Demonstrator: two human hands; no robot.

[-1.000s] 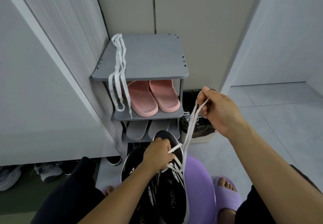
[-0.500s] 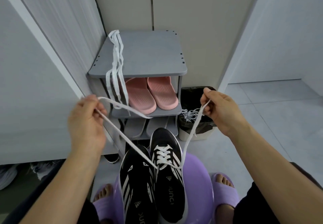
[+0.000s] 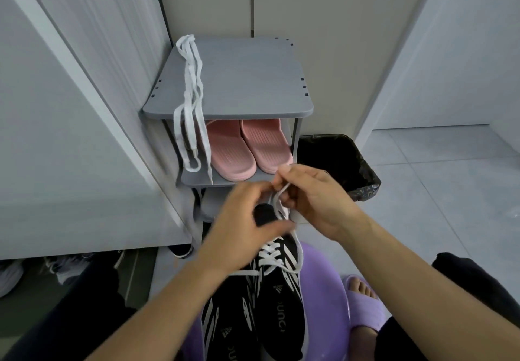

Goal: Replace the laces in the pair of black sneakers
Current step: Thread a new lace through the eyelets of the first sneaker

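Observation:
Two black sneakers with white stripes lie side by side on a purple stool. The right sneaker is threaded with a white lace; the left sneaker shows no lace. My left hand and my right hand meet above the right sneaker's toe, and each pinches an end of that lace between curled fingers. The ends cross between the two hands. Another white lace hangs over the left edge of the grey shoe rack.
Pink slippers sit on the rack's second shelf. A bin with a black liner stands to the right of the rack. White cabinet doors close in on the left, with shoes beneath them. My foot in a purple slipper is at the lower right.
My hands were spread wide apart, pulling the lace ends taut. They have come together above the right sneaker's toe, and the lace ends now cross between them.

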